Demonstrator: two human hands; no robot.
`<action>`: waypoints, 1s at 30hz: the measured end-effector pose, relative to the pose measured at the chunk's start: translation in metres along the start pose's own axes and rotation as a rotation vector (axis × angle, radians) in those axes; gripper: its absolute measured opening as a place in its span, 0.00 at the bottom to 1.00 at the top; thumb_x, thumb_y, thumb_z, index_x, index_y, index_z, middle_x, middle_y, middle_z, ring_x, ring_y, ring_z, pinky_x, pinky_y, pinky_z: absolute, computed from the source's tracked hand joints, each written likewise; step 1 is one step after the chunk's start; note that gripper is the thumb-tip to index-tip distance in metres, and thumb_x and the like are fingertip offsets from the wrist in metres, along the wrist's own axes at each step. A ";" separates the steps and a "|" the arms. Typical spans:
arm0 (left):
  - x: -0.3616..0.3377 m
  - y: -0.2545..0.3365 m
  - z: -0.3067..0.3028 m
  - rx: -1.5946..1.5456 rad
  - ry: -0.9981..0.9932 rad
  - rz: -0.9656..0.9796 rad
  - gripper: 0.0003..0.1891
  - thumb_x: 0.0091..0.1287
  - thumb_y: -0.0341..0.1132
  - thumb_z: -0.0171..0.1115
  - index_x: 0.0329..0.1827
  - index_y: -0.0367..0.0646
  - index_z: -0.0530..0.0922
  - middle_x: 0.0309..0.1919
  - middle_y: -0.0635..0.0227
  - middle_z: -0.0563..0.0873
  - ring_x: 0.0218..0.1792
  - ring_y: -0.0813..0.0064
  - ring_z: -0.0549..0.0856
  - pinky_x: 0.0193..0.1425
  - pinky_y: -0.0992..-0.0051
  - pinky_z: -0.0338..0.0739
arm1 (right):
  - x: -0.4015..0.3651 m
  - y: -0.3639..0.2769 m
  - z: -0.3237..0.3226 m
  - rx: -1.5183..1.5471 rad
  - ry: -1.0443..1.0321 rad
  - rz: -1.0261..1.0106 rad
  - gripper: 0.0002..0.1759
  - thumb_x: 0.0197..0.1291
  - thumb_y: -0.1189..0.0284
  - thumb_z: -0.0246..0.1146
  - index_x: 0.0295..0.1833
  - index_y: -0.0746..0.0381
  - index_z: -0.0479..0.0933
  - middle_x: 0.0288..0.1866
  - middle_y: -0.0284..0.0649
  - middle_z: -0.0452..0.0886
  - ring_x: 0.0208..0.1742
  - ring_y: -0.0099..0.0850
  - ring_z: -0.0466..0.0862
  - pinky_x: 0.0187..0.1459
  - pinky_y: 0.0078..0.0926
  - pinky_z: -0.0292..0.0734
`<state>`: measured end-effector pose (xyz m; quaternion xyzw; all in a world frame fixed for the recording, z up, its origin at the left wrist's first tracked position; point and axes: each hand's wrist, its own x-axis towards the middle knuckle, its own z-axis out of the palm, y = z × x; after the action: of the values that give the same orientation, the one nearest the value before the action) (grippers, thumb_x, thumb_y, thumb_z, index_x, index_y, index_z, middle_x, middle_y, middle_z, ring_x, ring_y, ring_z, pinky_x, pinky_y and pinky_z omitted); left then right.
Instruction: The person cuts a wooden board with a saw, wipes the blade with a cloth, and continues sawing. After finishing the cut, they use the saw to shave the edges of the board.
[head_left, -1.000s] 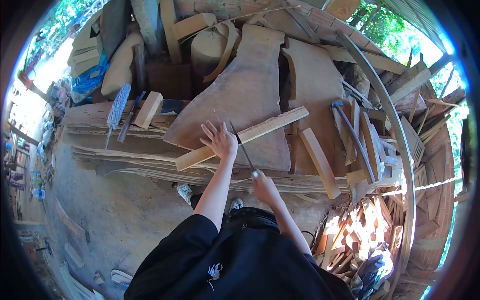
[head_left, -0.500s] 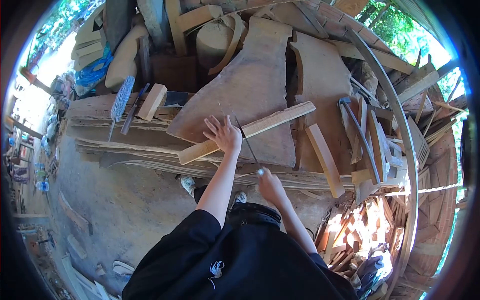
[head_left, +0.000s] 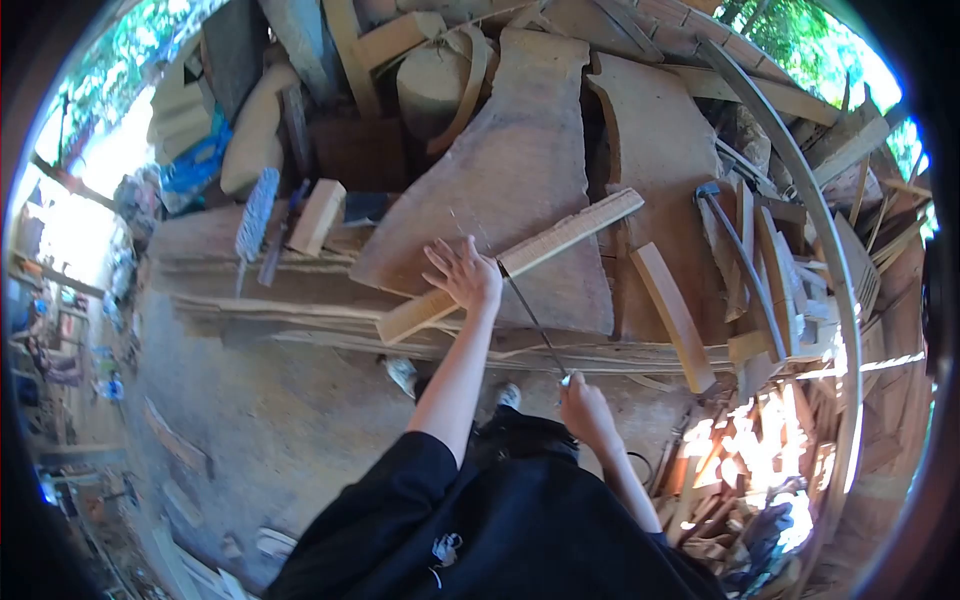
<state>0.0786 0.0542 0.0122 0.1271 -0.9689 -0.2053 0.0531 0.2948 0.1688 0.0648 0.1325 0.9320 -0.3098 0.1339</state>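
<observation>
My left hand [head_left: 470,278] lies palm down on a squared wooden bar [head_left: 575,234], fingers spread, covering part of it. The bar rests diagonally over a wide, rough-edged wooden slab [head_left: 490,150]. Just right of that hand, the narrow, dark blade of a saw [head_left: 533,320] crosses the bar. My right hand [head_left: 588,412] is closed around the saw's handle, close to my body; most of the handle is hidden in the fist. Whether the blade has cut into the bar cannot be made out.
Another wooden bar [head_left: 672,312] and a blue-headed hammer [head_left: 738,260] lie to the right. A short wood block [head_left: 318,217] and a fluffy blue duster [head_left: 258,215] are at the left. A long curved strip [head_left: 800,180] arches along the right side, above scrap wood [head_left: 730,470].
My right hand has drawn the saw back toward my body, down and to the right. My left hand stays on the bar. The whole view has shifted slightly.
</observation>
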 end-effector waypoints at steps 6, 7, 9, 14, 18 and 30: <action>0.004 0.005 -0.002 0.080 0.013 0.042 0.20 0.60 0.39 0.46 0.56 0.55 0.73 0.68 0.54 0.56 0.71 0.52 0.44 0.63 0.35 0.41 | 0.109 -0.050 0.017 0.061 0.098 -0.047 0.11 0.57 0.70 0.51 0.40 0.67 0.66 0.28 0.61 0.77 0.34 0.58 0.77 0.36 0.54 0.71; 0.004 0.004 -0.002 0.090 0.009 0.020 0.20 0.60 0.39 0.46 0.56 0.55 0.73 0.68 0.54 0.56 0.71 0.52 0.44 0.63 0.35 0.40 | 0.108 -0.051 0.019 0.061 0.114 -0.047 0.11 0.57 0.71 0.50 0.41 0.68 0.66 0.28 0.60 0.77 0.33 0.57 0.78 0.36 0.52 0.72; 0.005 0.002 0.001 0.109 -0.002 0.013 0.20 0.60 0.39 0.45 0.57 0.56 0.72 0.68 0.54 0.56 0.71 0.51 0.44 0.63 0.34 0.41 | 0.100 -0.049 0.018 0.052 0.134 -0.048 0.11 0.56 0.74 0.47 0.43 0.69 0.66 0.27 0.60 0.78 0.32 0.55 0.80 0.36 0.50 0.75; 0.006 0.007 -0.007 0.132 -0.052 -0.021 0.21 0.60 0.39 0.46 0.58 0.61 0.69 0.68 0.54 0.55 0.71 0.52 0.45 0.62 0.33 0.42 | 0.008 0.004 0.025 -0.042 -0.009 -0.060 0.13 0.55 0.73 0.50 0.45 0.69 0.64 0.25 0.60 0.77 0.30 0.57 0.79 0.33 0.54 0.73; 0.005 0.002 -0.002 0.166 -0.032 0.010 0.21 0.60 0.39 0.46 0.59 0.62 0.68 0.68 0.55 0.56 0.71 0.52 0.45 0.62 0.33 0.43 | 0.004 -0.013 0.003 0.107 0.014 0.060 0.11 0.55 0.73 0.51 0.43 0.67 0.64 0.27 0.62 0.77 0.30 0.59 0.78 0.35 0.55 0.72; 0.008 0.006 -0.004 0.146 -0.016 0.019 0.20 0.60 0.38 0.47 0.57 0.59 0.71 0.68 0.54 0.56 0.71 0.52 0.46 0.64 0.37 0.44 | 0.053 -0.024 0.022 0.132 0.032 0.014 0.11 0.57 0.70 0.51 0.41 0.68 0.66 0.28 0.61 0.77 0.33 0.58 0.78 0.37 0.53 0.73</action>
<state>0.0697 0.0556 0.0186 0.1200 -0.9829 -0.1345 0.0377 0.2417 0.1458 0.0430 0.1523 0.9107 -0.3673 0.1120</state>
